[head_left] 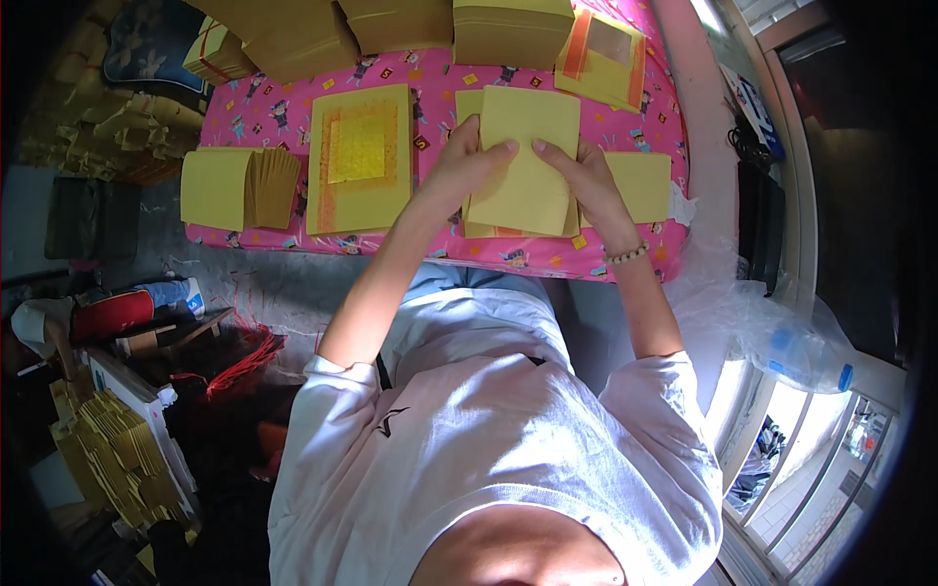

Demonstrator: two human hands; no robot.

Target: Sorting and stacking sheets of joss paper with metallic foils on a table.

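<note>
Both my hands grip a yellow-brown paper piece (528,190) over the pink table, thumbs on its face. My left hand (463,168) closes on its left edge, and my right hand (592,186), with a beaded bracelet at the wrist, on its right edge. Whether it is one sheet or several I cannot tell. Beneath it show the edges of more paper (473,103). To the left lies a yellow sheet with an orange-bordered gold square (366,151). A plain yellow-brown stack (640,186) lies to the right of my right hand.
The table has a pink patterned cover (508,256). A fanned paper stack (220,190) sits at its left end; tall stacks (513,34) line the back. A clear plastic bottle (806,361) lies right. Red string (244,356) and another person (49,332) are at left.
</note>
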